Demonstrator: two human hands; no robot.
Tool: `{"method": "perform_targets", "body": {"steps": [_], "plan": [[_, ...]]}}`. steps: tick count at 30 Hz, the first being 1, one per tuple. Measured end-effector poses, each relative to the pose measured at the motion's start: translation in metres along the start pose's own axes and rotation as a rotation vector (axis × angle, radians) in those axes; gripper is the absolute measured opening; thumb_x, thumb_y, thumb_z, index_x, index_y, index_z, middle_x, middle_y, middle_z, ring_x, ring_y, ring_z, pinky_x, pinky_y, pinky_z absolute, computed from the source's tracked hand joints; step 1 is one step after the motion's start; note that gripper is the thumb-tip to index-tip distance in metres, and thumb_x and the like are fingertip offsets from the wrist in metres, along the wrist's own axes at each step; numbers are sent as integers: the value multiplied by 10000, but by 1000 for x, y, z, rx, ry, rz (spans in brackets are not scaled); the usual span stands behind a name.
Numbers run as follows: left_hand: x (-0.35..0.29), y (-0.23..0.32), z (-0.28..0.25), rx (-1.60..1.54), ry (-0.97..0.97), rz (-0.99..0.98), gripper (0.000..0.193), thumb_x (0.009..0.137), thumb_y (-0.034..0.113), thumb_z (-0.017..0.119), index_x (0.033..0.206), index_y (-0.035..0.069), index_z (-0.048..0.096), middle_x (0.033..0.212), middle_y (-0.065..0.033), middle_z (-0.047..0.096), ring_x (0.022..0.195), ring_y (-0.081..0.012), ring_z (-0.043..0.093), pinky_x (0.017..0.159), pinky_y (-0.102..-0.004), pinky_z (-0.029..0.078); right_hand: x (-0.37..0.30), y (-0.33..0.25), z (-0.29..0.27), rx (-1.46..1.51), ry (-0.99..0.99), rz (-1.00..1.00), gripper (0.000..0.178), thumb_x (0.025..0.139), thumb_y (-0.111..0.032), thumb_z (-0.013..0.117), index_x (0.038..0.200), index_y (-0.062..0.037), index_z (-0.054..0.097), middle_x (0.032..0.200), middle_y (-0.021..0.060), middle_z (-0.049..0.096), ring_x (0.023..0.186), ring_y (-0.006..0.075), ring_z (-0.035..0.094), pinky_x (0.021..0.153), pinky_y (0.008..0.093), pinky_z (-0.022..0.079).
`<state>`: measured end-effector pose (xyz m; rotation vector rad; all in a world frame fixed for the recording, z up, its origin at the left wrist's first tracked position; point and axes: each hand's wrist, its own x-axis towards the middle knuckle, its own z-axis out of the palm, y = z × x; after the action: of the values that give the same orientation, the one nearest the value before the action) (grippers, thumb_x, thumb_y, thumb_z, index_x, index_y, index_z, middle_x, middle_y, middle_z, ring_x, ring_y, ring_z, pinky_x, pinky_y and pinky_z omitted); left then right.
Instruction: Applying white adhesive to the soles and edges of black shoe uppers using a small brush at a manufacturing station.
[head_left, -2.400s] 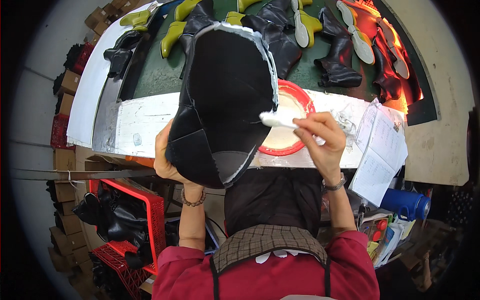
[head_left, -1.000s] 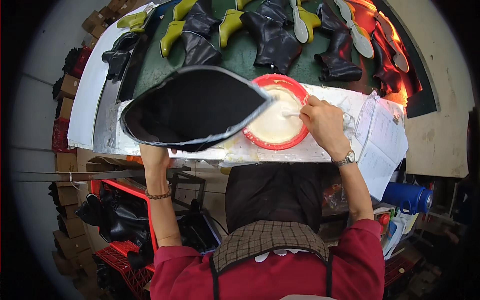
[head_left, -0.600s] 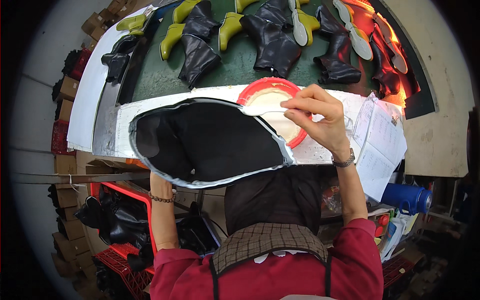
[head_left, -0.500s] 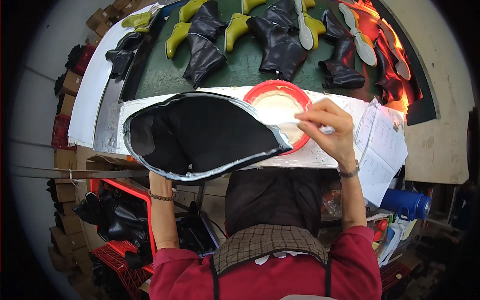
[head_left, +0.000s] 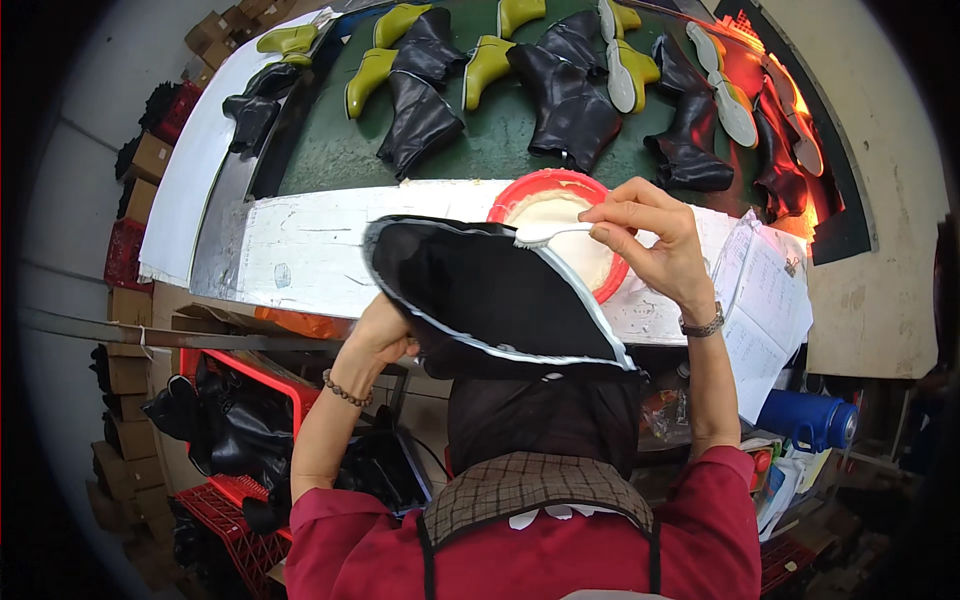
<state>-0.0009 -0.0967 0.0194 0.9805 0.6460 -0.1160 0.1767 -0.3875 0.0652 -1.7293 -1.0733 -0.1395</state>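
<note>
My left hand [head_left: 382, 328] grips a black boot upper [head_left: 490, 290] from its left side, with the fingers partly hidden behind it. The upper's wide opening faces up, and a whitish coat runs along its rim. Between the thumb and fingers of my right hand [head_left: 655, 235] is a white brush [head_left: 548, 233] shaped like a toothbrush. Its bristle end is at the upper's far edge and seems to touch it. Just behind the brush stands a red bowl [head_left: 520, 184] of creamy white paste, partly covered by the upper and my right hand.
Beyond the white bench [head_left: 310, 235], a green conveyor belt [head_left: 320, 150] carries several black boots [head_left: 415, 120] on yellow-green lasts [head_left: 487, 72]. An orange glow lights its right end. Papers [head_left: 765, 300] lie right, above a blue flask [head_left: 812, 420]. A red crate [head_left: 300, 395] of black uppers sits lower left.
The boot upper has turned and shifted right and toward me, bringing my left hand into view. My right hand remains near the bowl, with the brush now at the upper's far edge.
</note>
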Motion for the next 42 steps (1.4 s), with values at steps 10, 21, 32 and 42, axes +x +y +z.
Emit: {"method": "perform_targets", "body": {"steps": [10,21,32,42], "plan": [[-18,4,28,356,-25,-299,365,695,-192,422,994,-73,594,600,-133,567,374,-177,475,290,-290,330,29,-12,-6,-268,-231,-139,185,788,-125,824,971,-119,806,856,-2,675,730,134,577,735,295,377],[-1,-18,-14,-8,85,25,196,943,-41,593,1137,-52,618,826,-138,687,476,-224,595,343,-325,405,19,9,6,-190,-81,-253,219,757,-115,842,974,-128,812,908,0,684,880,157,605,838,300,415],[7,-17,-38,-65,251,203,235,785,-90,525,983,4,609,784,-139,627,536,-249,557,397,-311,352,-56,46,17,259,305,338,235,862,3,762,1096,10,755,932,62,654,752,112,591,670,217,464],[-23,-22,-4,-38,226,280,285,710,-147,450,905,-22,615,752,-135,611,527,-246,542,410,-324,389,22,-41,48,-275,286,28,1095,420,-576,968,1357,-131,614,1054,67,511,887,218,596,748,350,534]]}}
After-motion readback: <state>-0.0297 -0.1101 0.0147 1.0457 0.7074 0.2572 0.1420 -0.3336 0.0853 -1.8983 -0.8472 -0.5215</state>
